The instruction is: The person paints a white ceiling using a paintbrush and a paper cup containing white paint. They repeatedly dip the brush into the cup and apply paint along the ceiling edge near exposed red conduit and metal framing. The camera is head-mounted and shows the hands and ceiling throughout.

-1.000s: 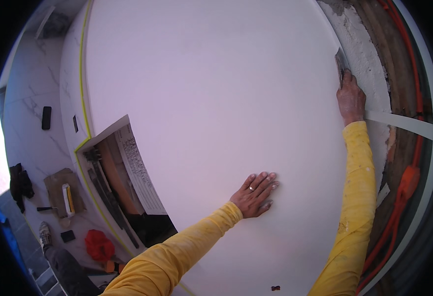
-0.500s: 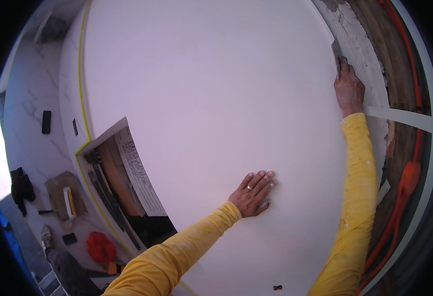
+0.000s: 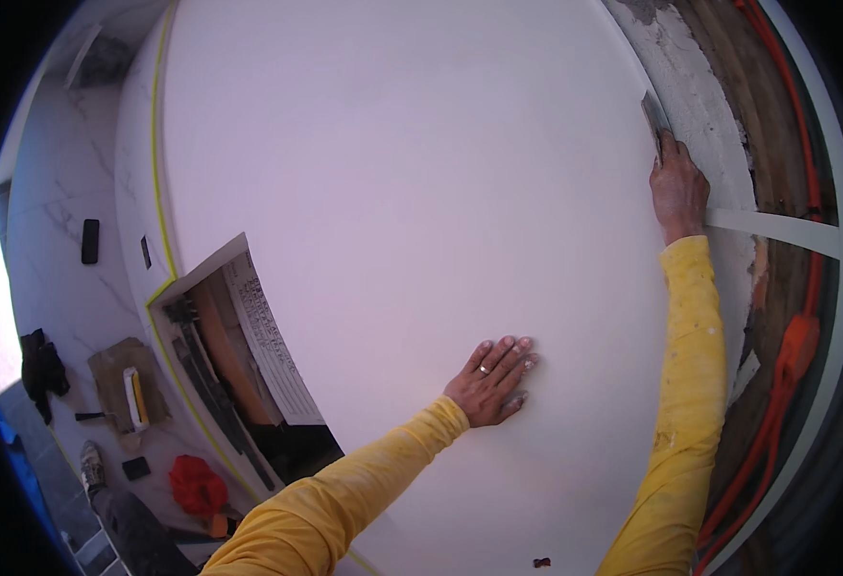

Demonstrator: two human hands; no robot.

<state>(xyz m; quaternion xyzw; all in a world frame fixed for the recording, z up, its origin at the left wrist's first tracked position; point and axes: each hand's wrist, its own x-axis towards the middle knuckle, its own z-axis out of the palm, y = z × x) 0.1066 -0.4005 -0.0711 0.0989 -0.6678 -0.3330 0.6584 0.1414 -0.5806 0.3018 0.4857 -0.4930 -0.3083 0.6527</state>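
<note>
A large smooth white sheet (image 3: 392, 211) fills the middle of the view. My left hand (image 3: 490, 382) rests flat on its lower part, fingers spread, with a ring on one finger. Up at the sheet's right edge, my right hand (image 3: 678, 197) is closed around a putty knife (image 3: 653, 117). The thin metal blade points up and lies along that edge, beside a strip of rough, pale plaster (image 3: 700, 106). Most of the knife's handle is hidden by my fingers.
An orange cord (image 3: 813, 269) runs down the right beside brown wood (image 3: 776, 163). At left, a rectangular opening (image 3: 296, 451) has a written-on paper flap (image 3: 273, 346) and yellow-green tape (image 3: 156, 134). A marbled surface (image 3: 66, 173) holds a red bundle (image 3: 198, 485) and cardboard (image 3: 114, 379).
My right hand and the putty knife have slid slightly down along the sheet's edge, and more of the blade's face shows. My left hand has stayed nearly in place.
</note>
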